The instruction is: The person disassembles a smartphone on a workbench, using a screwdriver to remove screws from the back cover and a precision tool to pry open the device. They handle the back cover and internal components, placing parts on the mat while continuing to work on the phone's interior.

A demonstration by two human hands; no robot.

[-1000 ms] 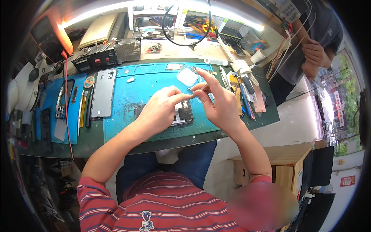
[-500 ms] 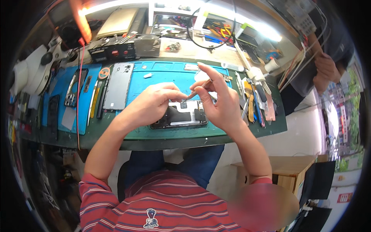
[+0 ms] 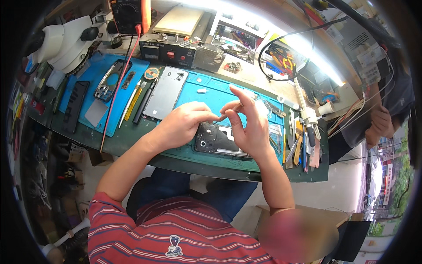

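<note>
Phone (image 3: 222, 144): lies flat on the blue mat (image 3: 210, 97), right of centre in the frame, just below both hands; dark, with a camera ring at its left end; partly hidden by the fingers
Small part (image 3: 237, 107): thin and brownish, held above the phone at the centre of the frame; too small to tell its kind
Right hand (image 3: 254, 130): thumb and a curled finger gripping the small part; another finger stands up straight
Left hand (image 3: 179, 126): fingertips brought to the lower end of the small part; whether they pinch it or only touch it, I cannot tell
Progress: phone looks opened, its inside showing, so that much seems done; left over, the small part is in the fingers and not seated anywhere, and the phone is not closed up
Silver panel (image 3: 166, 94): flat on the bench, left of the hands; whether it fits this phone, cannot tell
Clear tray (image 3: 231, 72): top middle of the frame; holds a heap of tiny metal bits
Shelf compartments (image 3: 262, 40): upper right of centre; one holds pliers (image 3: 289, 60) with yellow and red handles; the other, mixed tools (image 3: 239, 48)
</note>
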